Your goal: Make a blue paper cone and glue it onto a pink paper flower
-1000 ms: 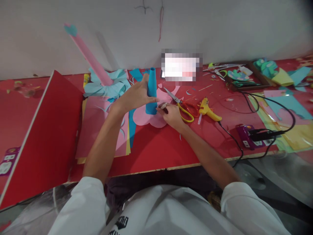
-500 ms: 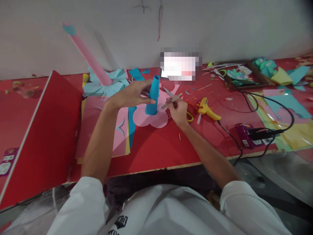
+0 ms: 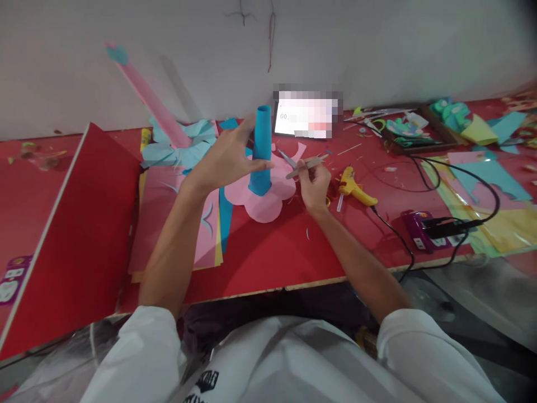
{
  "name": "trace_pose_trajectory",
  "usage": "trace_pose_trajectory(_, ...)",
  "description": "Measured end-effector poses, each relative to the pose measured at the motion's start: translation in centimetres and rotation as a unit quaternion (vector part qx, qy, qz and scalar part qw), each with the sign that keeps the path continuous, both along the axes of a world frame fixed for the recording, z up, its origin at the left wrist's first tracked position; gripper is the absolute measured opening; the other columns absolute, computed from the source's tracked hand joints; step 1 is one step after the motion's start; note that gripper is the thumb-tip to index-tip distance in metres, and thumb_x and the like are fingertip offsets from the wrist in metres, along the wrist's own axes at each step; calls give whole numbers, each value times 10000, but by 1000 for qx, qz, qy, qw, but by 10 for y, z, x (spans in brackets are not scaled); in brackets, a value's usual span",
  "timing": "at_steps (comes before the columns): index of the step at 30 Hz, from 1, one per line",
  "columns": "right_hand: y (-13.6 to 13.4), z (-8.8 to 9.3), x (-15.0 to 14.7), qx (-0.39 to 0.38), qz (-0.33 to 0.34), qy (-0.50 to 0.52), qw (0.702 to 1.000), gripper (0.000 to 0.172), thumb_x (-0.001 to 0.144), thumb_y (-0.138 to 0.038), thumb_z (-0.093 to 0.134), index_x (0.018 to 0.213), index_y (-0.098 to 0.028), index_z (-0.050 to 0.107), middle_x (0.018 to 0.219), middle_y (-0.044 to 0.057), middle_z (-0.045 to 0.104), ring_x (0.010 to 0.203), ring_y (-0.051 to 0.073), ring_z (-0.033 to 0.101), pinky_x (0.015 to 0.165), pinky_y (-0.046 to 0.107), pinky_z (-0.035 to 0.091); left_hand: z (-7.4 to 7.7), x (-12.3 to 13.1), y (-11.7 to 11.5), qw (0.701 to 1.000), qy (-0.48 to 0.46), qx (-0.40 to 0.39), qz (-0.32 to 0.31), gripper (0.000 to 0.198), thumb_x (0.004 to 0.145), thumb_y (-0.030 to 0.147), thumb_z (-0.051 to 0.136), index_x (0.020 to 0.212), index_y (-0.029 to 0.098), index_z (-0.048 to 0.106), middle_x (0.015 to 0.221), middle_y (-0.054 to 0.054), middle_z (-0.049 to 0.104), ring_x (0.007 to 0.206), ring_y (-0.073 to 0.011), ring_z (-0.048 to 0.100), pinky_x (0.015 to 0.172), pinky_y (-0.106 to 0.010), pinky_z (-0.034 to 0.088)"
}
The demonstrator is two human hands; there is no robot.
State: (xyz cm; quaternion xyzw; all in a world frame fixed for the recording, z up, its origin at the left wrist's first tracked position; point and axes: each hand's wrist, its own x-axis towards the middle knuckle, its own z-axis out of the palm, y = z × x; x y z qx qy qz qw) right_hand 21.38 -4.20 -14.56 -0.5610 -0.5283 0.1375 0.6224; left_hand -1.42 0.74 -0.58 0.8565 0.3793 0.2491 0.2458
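We had a blue rolled-paper tube [image 3: 263, 145] near-upright on pink petal-edged paper [image 3: 263, 208], mid-frame. Our left hand [image 3: 229, 154] gripped the tube; our right hand [image 3: 315, 187] pinched a thin pale flat stick [image 3: 314, 163]. Likely step: seating the tube's base; next called for steady holding.

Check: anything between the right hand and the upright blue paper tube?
A thin, flat, pale stick in the right hand juts into the gap; the thumb of the left hand crosses the tube in front. Nothing else visible.
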Motion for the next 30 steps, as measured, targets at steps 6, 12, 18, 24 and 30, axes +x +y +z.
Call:
trace_pose_trajectory(6, -3, -1, -7, -18, 92, -74, 993, 377, 1030, -566, 611, 856, -238, 676, 739, 21, 722, 659, 181, 654, 678, 342, 492, -26, 1, 18, 999, 32, -2, -30, 319, 816, 413, 852, 986, 223, 659, 924, -38, 697, 974, -276, 702, 921, -435, 562)
trace_pose_trajectory(12, -4, -5, -19, -78, 192, -192, 959, 431, 1039, -557, 580, 760, -231, 625, 783, 55, 754, 734, 214, 702, 732, 353, 508, -28, -1, 19, 999, 38, 14, -34, 291, 817, 413, 841, 901, 200, 660, 846, -33, 685, 901, -247, 693, 852, -381, 546)
trace_pose_trajectory(18, -5, -8, -20, -68, 218, -196, 954, 443, 1039, -551, 586, 731, -236, 623, 811, 50, 767, 779, 216, 713, 762, 351, 522, -28, -2, 20, 999, 28, 11, -41, 290, 806, 405, 849, 874, 197, 658, 810, -28, 674, 856, -228, 680, 809, -360, 530)
trace_pose_trajectory(24, -9, -9, -20, -51, 246, -196, 948, 410, 1039, -513, 611, 743, -233, 658, 837, 46, 777, 808, 221, 737, 786, 357, 534, -27, -3, 20, 998, 33, 11, -43, 264, 796, 361, 841, 794, 194, 636, 763, -22, 649, 812, -206, 659, 786, -347, 524)
trace_pose_trajectory(30, -11, -5, -19, -49, 243, -187, 951, 424, 1019, -517, 639, 709, -229, 663, 745, 36, 734, 703, 205, 689, 716, 356, 519, -25, -6, 18, 996, 8, -21, -82, 277, 841, 410, 828, 931, 198, 674, 882, -21, 706, 873, -202, 689, 837, -345, 564)
